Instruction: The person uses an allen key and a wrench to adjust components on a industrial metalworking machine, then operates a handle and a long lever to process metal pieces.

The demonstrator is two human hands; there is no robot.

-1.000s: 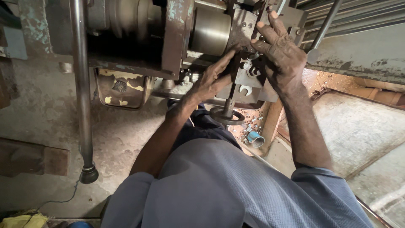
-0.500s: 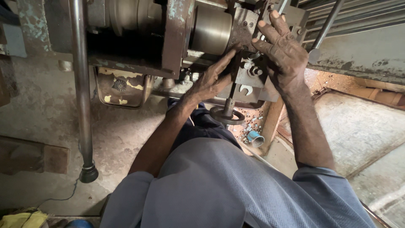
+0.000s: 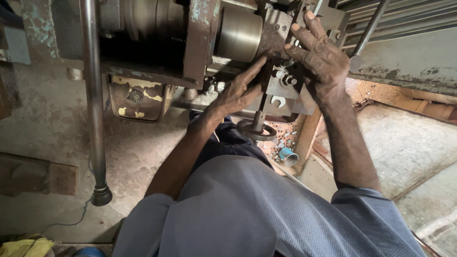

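Note:
I look down at a worn metal lathe. My left hand (image 3: 236, 91) reaches up from below, its straight fingers pressed against the left edge of the grey tool post (image 3: 280, 84). My right hand (image 3: 322, 61) lies over the top right of that post with fingers spread, and its palm hides whatever is beneath. A round steel chuck (image 3: 239, 33) sits just left of the post. A small handwheel (image 3: 256, 131) on a short shaft hangs below my left hand. A small spanner (image 3: 277, 101) lies on the post's lower face.
A long steel lever (image 3: 93, 95) ending in a dark knob (image 3: 101, 195) hangs at the left. A blue cup-like part (image 3: 288, 156) lies among metal chips under the carriage. A wooden block (image 3: 33, 173) and a yellow cloth (image 3: 24, 247) lie on the dusty floor.
Both hands stay at the tool post. My left fingers have slid slightly further up along its edge; the right hand has barely moved.

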